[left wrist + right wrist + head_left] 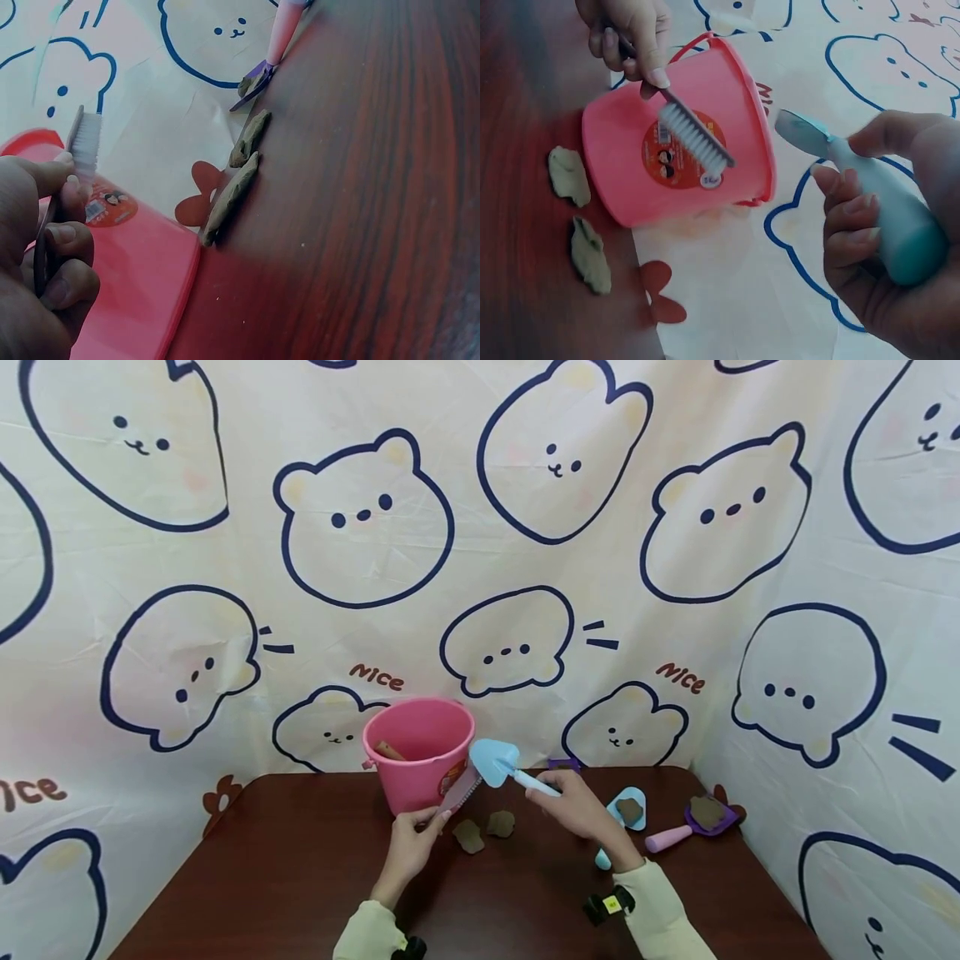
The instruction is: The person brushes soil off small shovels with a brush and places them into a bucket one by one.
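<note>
My left hand (410, 847) grips a brush (696, 139) with white bristles by its dark handle, in front of the pink bucket (408, 789). In my right hand (573, 807) is a light blue toy shovel (495, 762), held by its handle. Its blade is raised near the bucket's right rim, apart from the table. Inside the bucket, a brown piece (388, 750) shows against the wall. Two flat grey-brown lumps (468, 837) lie on the table between the hands, right of the bucket; the left wrist view sees them edge-on.
To the right lie another light blue shovel (632, 797) and a purple shovel (723, 823) with a pink handle, each bearing a brown lump. Part of a purple thing (564, 764) shows behind my right hand. A printed curtain (517, 560) stands behind the brown table (300, 860).
</note>
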{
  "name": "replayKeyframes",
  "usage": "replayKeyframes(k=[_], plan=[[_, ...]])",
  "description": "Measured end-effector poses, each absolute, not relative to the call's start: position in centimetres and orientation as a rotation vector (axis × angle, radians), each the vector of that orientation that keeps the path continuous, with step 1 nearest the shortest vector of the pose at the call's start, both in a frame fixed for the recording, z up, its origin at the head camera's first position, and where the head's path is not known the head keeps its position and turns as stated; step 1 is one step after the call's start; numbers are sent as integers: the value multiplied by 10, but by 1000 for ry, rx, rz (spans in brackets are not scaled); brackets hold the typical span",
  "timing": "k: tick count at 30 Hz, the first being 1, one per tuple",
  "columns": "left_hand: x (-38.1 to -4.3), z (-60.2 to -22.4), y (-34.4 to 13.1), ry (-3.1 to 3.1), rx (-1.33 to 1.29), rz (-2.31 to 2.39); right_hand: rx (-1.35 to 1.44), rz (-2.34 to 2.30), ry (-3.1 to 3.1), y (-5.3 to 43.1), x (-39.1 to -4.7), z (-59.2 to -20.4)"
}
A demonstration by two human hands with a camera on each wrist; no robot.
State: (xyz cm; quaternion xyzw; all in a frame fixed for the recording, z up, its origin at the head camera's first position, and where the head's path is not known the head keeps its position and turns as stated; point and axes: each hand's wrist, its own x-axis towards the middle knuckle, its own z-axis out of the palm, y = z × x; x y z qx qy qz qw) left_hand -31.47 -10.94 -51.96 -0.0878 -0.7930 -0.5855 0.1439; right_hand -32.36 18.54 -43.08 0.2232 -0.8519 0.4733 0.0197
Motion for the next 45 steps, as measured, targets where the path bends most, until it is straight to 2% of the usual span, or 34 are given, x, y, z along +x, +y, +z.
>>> replayKeyframes(k=[7, 12, 20, 38, 45], plan=[[-316, -520, -109, -2287, -235, -1705, 753, 1502, -2523, 160, -350, -411], [-318, -523, -109, -2304, -232, -1685, 670, 1482, -2540, 141, -374, -397], [-318, -522, -109, -2304, -253, -1670, 718, 1409, -2535, 105, -403, -388], [-315, -524, -101, -2298, -336, -1725, 859, 987, -2658, 50, -432, -384], [-316, -527, -100, -2309, -371, -1710, 833, 1026, -2693, 42, -436, -383]])
